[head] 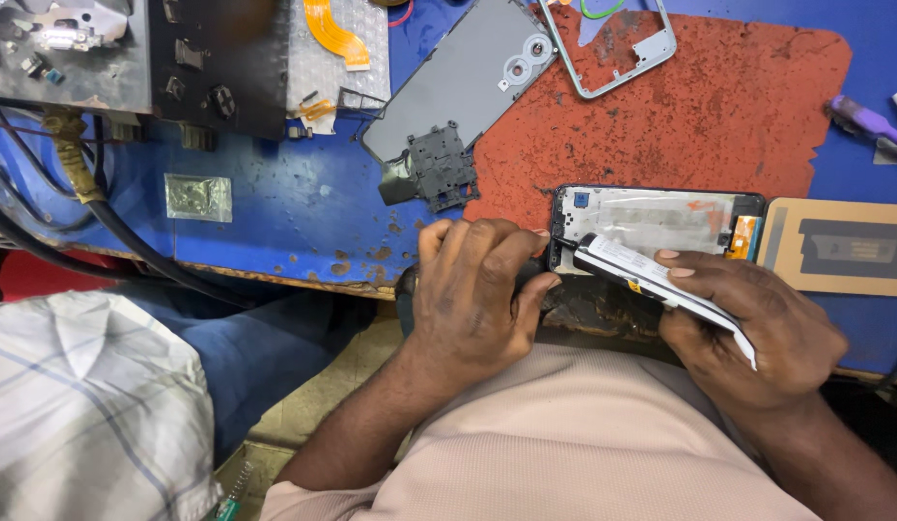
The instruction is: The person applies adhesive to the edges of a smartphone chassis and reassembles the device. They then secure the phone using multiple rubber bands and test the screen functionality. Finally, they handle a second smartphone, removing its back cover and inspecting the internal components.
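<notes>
Left hand grips a dark tool, tip under the battery that right hand pinches. Pry slowly from the phone frame, don't bend it.

Both hands crowd the lower centre of the frame at the near edge of the surface. Above them the red mat lies mostly bare, an open way. Blocking the upper centre are a grey back cover and black bracket; a brown card hems the right; cables and parts trays crowd the upper left.
</notes>
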